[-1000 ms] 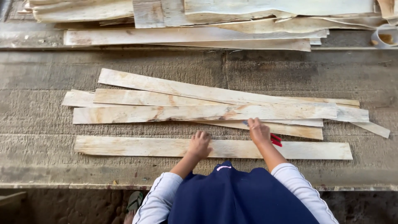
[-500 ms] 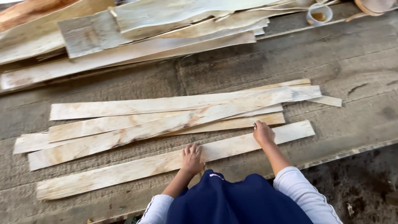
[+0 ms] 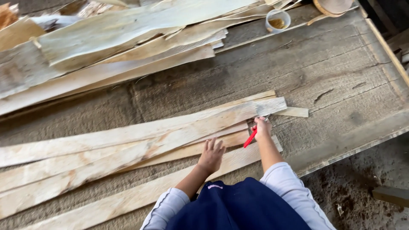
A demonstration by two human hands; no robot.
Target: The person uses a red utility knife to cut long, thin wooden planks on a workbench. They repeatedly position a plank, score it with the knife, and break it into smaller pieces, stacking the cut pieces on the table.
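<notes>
Several long pale veneer strips lie side by side on a rough grey wooden table. My left hand rests flat, fingers spread, on the nearest strips. My right hand grips a red-handled cutter near the right ends of the strips, its tip against the wood. The nearest strip runs from under my hands to the lower left. My sleeves are white and my vest is dark blue.
A loose heap of veneer sheets covers the far left of the table. A small white cup with brown contents and a tape roll stand at the far right. The table edge drops to a dirt floor.
The view has swung so that the strips now run diagonally. My right hand has moved to the right ends of the strips with the cutter. My left hand stays on the wood.
</notes>
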